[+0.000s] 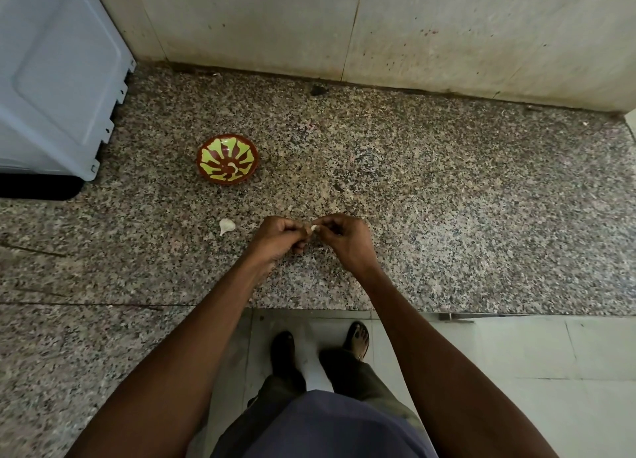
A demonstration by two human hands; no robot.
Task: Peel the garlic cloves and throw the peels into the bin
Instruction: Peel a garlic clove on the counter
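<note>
Both hands are working at frame centre above the speckled worktop, the left hand and right hand each pinching 1 garlic clove between their fingertips; it is looking light, small and firm, its skin thin, papery and likely to tear, so taking hold at the pointed tip and peeling downward seems best. Counting 2 cloves in view: 1 in the hands, 1 unpeeled clove lying just left of them, plus 1 patterned bowl farther up-left; no bin is showing.
</note>
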